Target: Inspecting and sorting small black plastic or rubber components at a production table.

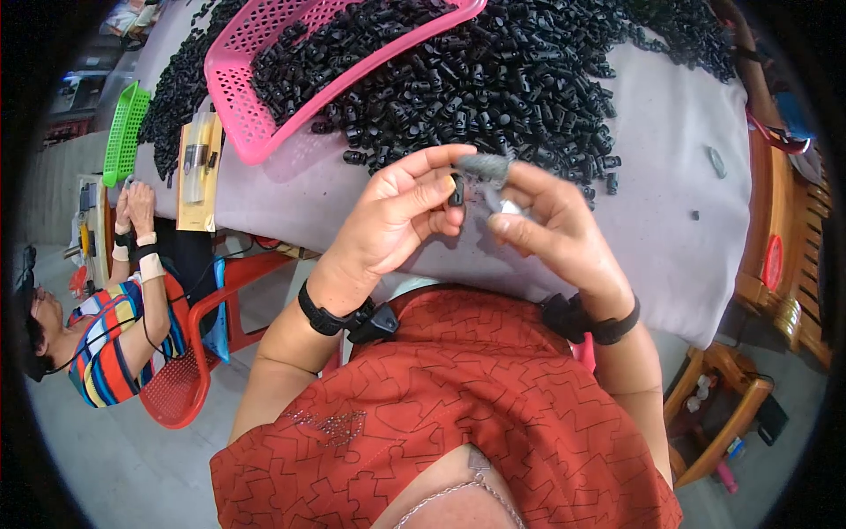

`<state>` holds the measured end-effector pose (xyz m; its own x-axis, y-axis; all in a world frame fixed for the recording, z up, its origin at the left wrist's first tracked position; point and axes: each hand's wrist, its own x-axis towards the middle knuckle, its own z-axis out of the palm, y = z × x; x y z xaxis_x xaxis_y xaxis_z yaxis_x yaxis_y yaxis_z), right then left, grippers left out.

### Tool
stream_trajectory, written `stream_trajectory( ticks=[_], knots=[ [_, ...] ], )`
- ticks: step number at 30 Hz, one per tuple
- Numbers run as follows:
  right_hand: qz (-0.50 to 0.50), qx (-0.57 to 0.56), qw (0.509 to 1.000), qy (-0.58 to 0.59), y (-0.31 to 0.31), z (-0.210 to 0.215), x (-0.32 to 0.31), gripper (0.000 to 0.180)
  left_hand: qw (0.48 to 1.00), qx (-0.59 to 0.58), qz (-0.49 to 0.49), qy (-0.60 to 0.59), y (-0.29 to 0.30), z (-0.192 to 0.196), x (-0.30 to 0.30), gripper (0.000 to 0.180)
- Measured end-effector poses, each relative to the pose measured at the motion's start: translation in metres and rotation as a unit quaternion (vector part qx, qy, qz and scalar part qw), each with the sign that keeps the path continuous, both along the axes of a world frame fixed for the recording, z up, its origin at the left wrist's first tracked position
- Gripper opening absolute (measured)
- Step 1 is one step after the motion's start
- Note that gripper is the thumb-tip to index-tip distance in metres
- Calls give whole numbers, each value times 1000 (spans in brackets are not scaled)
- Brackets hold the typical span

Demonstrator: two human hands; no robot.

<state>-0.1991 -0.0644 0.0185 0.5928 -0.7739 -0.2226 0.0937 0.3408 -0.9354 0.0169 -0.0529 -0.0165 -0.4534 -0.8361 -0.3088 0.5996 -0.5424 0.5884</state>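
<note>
The upper half of the frame is covered by a heap of black plastic parts (529, 79) and a pink basket (264, 88). At centre, one small black part (456, 190) is pinched by the left hand (392, 225); a grey-taped fingertip and a small silvery piece (509, 206) are seen in the closed right hand (551, 225).

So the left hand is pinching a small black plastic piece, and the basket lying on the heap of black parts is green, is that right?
Not quite. The head view shows the basket on the heap of black parts is pink. The left hand does pinch a small black piece.
</note>
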Motion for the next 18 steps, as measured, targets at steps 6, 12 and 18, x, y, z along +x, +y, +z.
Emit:
stream_trajectory(
  ticks=[6, 12, 18],
  knots=[
    [-34, -9, 998, 46, -8, 1, -10, 43, 996, -31, 24, -79, -6, 12, 5, 32],
    [-20, -14, 999, 30, -6, -4, -2, 21, 1000, -15, 12, 3, -9, 3, 7, 22],
    [-19, -19, 999, 29, -9, -5, 3, 25, 999, -16, 25, 16, -12, -2, 9, 24]
  ],
)
